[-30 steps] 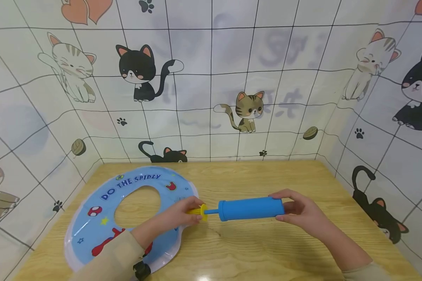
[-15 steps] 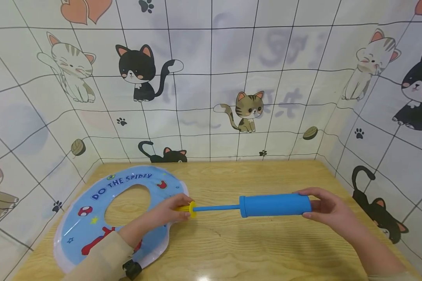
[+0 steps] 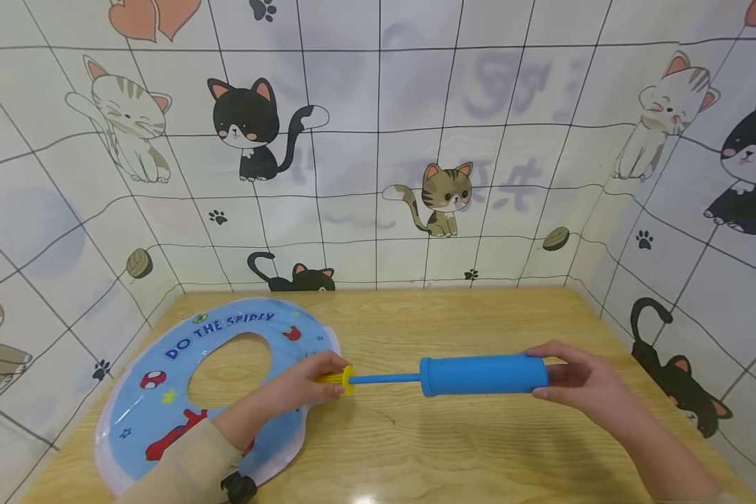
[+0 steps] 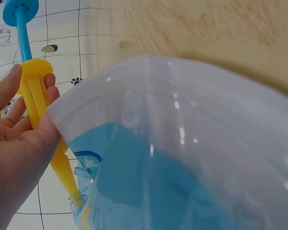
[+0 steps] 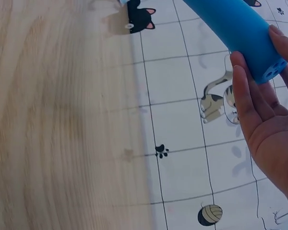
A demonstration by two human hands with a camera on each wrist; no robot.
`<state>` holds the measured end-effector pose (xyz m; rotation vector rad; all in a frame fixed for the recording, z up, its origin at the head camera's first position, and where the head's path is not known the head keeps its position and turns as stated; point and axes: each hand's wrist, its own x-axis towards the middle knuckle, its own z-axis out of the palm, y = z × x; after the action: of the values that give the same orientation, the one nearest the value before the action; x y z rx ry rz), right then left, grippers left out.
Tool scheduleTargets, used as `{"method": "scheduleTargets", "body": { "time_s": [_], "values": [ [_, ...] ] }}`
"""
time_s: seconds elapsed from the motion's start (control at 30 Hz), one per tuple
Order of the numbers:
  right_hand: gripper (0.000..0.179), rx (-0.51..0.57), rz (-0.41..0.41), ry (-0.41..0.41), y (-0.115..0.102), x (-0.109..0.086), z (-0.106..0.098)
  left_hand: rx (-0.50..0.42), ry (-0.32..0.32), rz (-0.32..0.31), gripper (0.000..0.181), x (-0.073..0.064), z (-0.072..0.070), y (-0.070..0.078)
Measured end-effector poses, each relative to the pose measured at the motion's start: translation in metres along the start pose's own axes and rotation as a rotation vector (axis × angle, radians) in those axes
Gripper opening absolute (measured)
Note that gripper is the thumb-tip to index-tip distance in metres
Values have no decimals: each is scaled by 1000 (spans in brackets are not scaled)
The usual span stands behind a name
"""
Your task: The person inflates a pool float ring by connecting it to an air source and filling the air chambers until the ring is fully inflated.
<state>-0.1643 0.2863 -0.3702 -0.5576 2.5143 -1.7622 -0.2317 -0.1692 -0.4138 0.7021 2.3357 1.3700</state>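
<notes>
A blue hand pump [image 3: 485, 374] is held level above the table, its thin blue rod partly drawn out toward a yellow nozzle [image 4: 34, 93]. My left hand [image 3: 305, 381] pinches that yellow nozzle, whose tapered tip sits in the clear valve [image 4: 79, 203] of a swim ring. The light-blue swim ring [image 3: 132, 399], printed with red and yellow figures and lettering, looks flat and slack under my left forearm. My right hand [image 3: 579, 381] grips the far end of the pump's barrel with fingers and thumb. Small holes show in the barrel's end in the right wrist view.
The wooden table [image 3: 453, 455] lies beneath both hands. White cloth walls [image 3: 378, 140] with black grid lines and printed cats enclose it at the back and both sides. A black wrist device [image 3: 238, 486] sits at my left sleeve.
My right hand first drew the barrel right, lengthening the exposed rod, then came slightly back left. My left hand and the swim ring shifted left, then stayed nearly still.
</notes>
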Motion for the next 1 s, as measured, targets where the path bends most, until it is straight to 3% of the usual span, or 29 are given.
{"method": "scheduleTargets", "body": {
  "time_s": [0.27, 0.43, 0.7, 0.8, 1.0],
  "values": [
    [47, 86, 42, -33, 2, 10, 25, 57, 30, 4, 37, 5, 9, 7],
    [48, 122, 46, -68, 5, 17, 38, 83, 29, 39, 37, 10, 16, 8],
    [51, 103, 75, -79, 3, 26, 54, 16, 3, 50, 37, 19, 27, 16],
    [49, 61, 24, -122, 4, 27, 58, 31, 0, 62, 35, 20, 31, 19],
    [47, -47, -197, -160, 5, 30, 56, -7, 2, 53, 35, 19, 36, 24]
  ]
}}
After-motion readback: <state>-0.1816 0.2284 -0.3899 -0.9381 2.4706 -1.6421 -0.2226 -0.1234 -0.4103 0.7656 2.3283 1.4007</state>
